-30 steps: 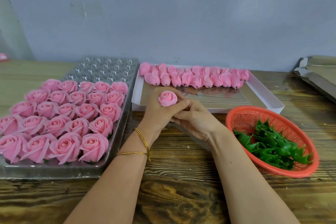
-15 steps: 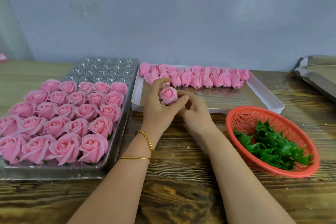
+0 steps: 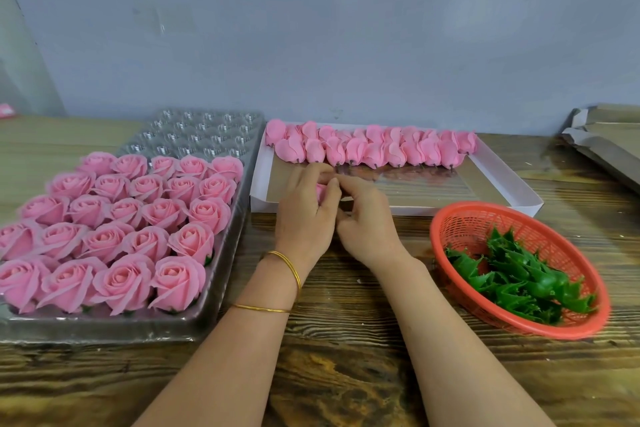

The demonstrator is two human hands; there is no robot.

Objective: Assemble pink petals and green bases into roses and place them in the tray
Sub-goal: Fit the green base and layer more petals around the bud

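Nearest the camera, a wooden table (image 3: 346, 374) carries all items. Two bare forearms reach forward across it; the left wrist wears two thin gold bangles (image 3: 287, 265).

On the left stands a clear plastic tray (image 3: 104, 328). Its near rows are filled with finished roses (image 3: 114, 225), upright and packed touching one another. The cells at its far end (image 3: 201, 135) hold nothing.

On the right, near the right forearm but apart from it, sits a red mesh basket (image 3: 453, 218). It holds a loose heap of green bases (image 3: 519, 279).

The hands are together at the centre of the table, over the near wall of a white box (image 3: 433, 210). The left hand (image 3: 304, 218) has its fingers curled round a pink bud (image 3: 320, 191), of which only a small part shows between thumb and fingers. The right hand (image 3: 367, 222) is pressed against the left, its fingertips (image 3: 341, 184) meeting the left thumb at the bud. Whether the right hand pinches the bud or only touches it cannot be told. No green base is visible on the bud from this view.

Beyond the hands, pink petal heads (image 3: 374, 149) lie on their sides in two overlapping rows along the far side of the white box.

At the far right edge lie flat cardboard pieces (image 3: 606, 142). A plain grey wall (image 3: 311, 28) closes the scene.
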